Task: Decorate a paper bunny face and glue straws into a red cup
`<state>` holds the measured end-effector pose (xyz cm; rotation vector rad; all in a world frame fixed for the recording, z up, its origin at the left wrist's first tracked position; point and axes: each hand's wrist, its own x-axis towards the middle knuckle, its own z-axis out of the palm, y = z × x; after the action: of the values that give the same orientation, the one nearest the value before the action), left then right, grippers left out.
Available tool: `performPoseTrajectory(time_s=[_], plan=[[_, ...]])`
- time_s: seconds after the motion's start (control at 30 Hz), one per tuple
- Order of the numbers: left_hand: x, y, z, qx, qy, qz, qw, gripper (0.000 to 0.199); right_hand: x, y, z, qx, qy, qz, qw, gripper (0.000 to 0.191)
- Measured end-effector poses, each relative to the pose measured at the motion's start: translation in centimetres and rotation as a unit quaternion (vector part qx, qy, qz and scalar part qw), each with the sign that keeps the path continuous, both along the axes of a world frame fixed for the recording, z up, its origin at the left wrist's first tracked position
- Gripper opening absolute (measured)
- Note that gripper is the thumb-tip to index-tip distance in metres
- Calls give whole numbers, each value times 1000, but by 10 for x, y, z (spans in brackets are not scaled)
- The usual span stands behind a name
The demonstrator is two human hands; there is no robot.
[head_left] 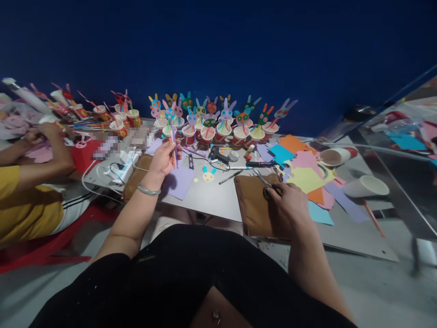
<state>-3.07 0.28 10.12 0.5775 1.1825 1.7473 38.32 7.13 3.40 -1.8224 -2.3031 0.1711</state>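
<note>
My left hand [162,157] is raised over the table, its fingers closed around a few thin sticks [174,157], orange and purple. They stand nearly upright in my grip. Lower right, my right hand [294,204] has its fingers on the dark handles of a pair of scissors [262,179], blades pointing away to the left, over a brown cloth [251,207]. Between my hands lies a small yellow paper rabbit face [208,176] with blue ears. Purple paper [180,184] lies under my left hand.
Paper cups [207,134] with colourful rabbit faces line the back. A glue gun [218,156], a black pen [230,177] and a power strip [127,165] lie about. Coloured paper scraps [303,177] and an empty white cup [367,187] are at right. A co-worker's arm [51,159] is at left.
</note>
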Motion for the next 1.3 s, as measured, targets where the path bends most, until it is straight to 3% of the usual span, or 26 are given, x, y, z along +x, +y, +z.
performPoseTrajectory(time_s=[0.17,0.3,0.5,0.67,0.77,0.9,0.97,1.13,1.3], plan=[[16,5,-11,-30,-10,-59,998,19,6,-5,-2,-9,53,-8,999,47],[29,4,-14,-8,-3,-102,995,20,4,-7,-1,-28,47,8,998,39],[43,-5,-6,11,25,-126,992,26,-3,3,0,-58,4,-4,998,28],[52,-13,2,52,58,-151,985,32,-7,15,10,-85,-39,12,996,19],[55,-19,5,54,66,-180,980,32,-13,14,19,-74,56,11,996,17],[61,-24,11,47,87,-217,971,29,-31,4,36,-87,292,101,947,35],[65,-26,15,46,99,-227,968,28,-44,-2,47,-103,349,166,917,43],[76,-29,21,56,122,-230,964,29,-76,-7,68,-140,352,274,884,50],[80,-31,19,50,112,-239,963,33,-87,-5,69,-152,341,309,875,45]])
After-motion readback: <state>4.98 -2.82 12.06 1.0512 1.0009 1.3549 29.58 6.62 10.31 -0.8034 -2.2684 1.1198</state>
